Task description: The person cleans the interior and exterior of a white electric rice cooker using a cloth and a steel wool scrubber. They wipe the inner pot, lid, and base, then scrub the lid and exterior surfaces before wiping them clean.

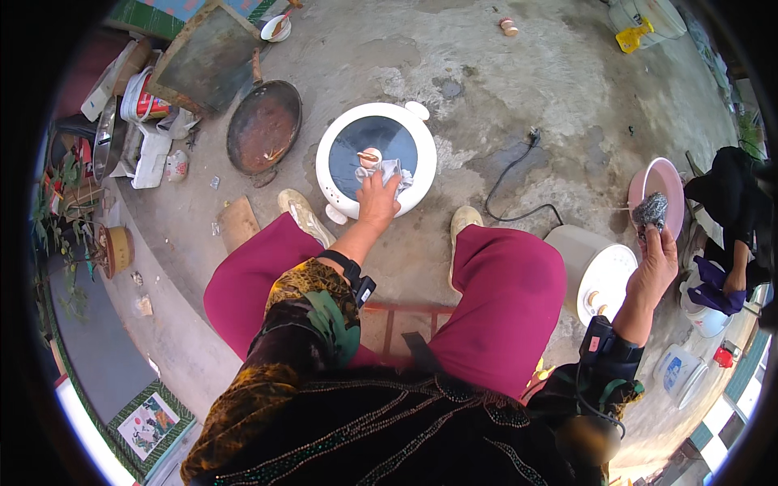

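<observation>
On the concrete floor before me, between my shoes, stands a round white pot or cooker with a glass lid [349, 136] and a lid knob [369, 158]. My left hand [378, 203] grips a crumpled whitish cloth or bag [398, 173] against the lid, beside the knob. Out to the right, my right hand [655, 264] holds up a steel wool scourer [650, 209] over the near side of a pink basin [643, 182]. What the basin holds is partly hidden by the scourer.
A frying pan [265, 127] lies left of the pot. A white cylindrical appliance [598, 279] with a black power cord [507, 176] lies beside my right knee. At the far right, another person's hand [735, 279] holds purple cloth [717, 288] over a bucket [705, 316].
</observation>
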The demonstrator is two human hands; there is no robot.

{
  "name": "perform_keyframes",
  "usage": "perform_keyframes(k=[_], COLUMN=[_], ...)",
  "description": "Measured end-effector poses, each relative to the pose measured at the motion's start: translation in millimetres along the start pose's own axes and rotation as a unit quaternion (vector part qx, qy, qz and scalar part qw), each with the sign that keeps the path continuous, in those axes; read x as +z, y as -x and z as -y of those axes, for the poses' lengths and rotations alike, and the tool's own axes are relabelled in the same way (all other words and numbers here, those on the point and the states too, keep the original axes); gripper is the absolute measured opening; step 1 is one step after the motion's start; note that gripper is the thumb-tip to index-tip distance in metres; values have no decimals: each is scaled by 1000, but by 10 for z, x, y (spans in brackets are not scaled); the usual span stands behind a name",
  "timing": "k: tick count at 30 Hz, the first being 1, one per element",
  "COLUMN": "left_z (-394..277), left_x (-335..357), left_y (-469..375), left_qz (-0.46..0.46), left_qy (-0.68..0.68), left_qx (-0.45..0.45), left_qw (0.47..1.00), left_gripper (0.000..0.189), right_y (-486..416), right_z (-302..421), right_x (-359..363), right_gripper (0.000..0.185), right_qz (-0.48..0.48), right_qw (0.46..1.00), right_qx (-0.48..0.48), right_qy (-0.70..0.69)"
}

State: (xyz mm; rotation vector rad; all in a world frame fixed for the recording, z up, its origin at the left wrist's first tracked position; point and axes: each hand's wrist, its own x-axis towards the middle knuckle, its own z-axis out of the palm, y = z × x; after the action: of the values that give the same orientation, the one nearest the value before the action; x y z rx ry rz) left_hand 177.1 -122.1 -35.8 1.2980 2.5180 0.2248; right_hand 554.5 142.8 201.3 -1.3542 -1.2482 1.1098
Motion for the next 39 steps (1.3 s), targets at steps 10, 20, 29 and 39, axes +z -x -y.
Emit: perform_keyframes(k=[10, 20, 29, 39], left_z=[-447, 366, 479, -362], left_x=[-8, -22, -877, -1811], left_y=[-1012, -214, 284, 641], left_qz=[-47, 59, 74, 180], left_qy=[71, 76, 746, 851], left_qx=[-55, 97, -352, -167], left_qw=[995, 991, 560, 465], left_gripper=[28, 39, 31, 47], right_y=[1184, 1803, 2089, 2113], right_z=[1001, 404, 762, 589], right_x=[2096, 2049, 1376, 546], right_gripper=[32, 27, 13, 30], right_qz=[158, 213, 183, 205], right_qw=[977, 954, 927, 805], right_qx=[60, 195, 192, 196], right_qy=[-127, -82, -264, -522])
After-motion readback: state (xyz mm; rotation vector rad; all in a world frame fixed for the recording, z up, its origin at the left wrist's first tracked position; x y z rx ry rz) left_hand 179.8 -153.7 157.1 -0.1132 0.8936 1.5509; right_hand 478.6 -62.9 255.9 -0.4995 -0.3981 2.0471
